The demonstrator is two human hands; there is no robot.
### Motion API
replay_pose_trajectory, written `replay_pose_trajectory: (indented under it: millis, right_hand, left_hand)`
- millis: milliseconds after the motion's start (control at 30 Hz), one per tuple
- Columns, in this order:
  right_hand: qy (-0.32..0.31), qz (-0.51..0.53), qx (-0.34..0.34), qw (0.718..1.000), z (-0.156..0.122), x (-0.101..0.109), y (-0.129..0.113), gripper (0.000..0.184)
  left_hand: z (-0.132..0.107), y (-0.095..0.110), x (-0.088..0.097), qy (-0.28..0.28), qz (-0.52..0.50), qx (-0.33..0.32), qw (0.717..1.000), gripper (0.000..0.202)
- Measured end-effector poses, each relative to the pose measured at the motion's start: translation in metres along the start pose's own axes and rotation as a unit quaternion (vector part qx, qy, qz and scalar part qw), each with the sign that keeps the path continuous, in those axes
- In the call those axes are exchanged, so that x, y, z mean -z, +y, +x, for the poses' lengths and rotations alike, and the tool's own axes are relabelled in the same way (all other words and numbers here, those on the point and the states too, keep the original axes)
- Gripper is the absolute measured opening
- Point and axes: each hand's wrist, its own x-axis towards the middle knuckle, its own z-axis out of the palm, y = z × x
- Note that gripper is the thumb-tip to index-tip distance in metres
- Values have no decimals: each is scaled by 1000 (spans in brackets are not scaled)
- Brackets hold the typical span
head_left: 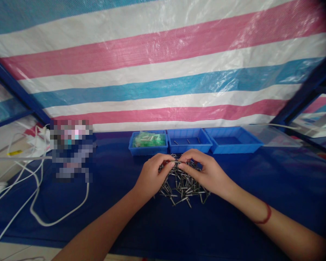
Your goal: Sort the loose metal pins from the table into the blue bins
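A heap of slim metal pieces that look like blind rivets [186, 186] lies on the blue table in front of me. Over the heap's far side, my left hand [154, 172] pinches one end of a blind rivet [176, 162] between thumb and forefinger. My right hand [206, 170] pinches the other end the same way, so the fingertips of both hands nearly meet. My fingers cover most of the held piece. Just beyond them, the middle blue bin [190, 148] has a few similar metal pieces on its floor.
A left blue bin [148, 149] holds green-tinted plastic packets [149, 138]. The right blue bin [236, 148] stands beside the middle one, near a clear plastic sheet [274, 136]. White cables [40, 217] sprawl at the left by a pixelated area. A striped tarp [163, 79] hangs behind the table [111, 214].
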Motion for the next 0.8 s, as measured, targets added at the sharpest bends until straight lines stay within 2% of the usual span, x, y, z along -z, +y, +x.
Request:
replay_pose_trajectory:
  millis: [200, 300, 433, 533, 633, 800]
  right_hand:
    - [10, -2, 33, 999, -1, 1, -10, 11]
    - [23, -37, 53, 998, 2, 4, -7, 11]
    - [130, -123, 50, 983, 13, 14, 15, 16]
    - [178, -224, 15, 958, 21, 22, 37, 21]
    - [165, -297, -14, 940, 24, 27, 48, 29]
    - [131, -269, -5, 954, 15, 25, 37, 30]
  left_hand:
    - [1, 1, -1, -22, -3, -25, 999, 13]
    - [1, 2, -2, -35, 28, -17, 999, 17]
    - [-1, 4, -3, -48, 115, 15, 992, 19]
    - [-4, 6, -3, -96, 163, -13, 982, 19]
    - [-6, 8, -3, -151, 197, -48, 967, 22]
    - [-6, 8, -2, -188, 234, -69, 951, 20]
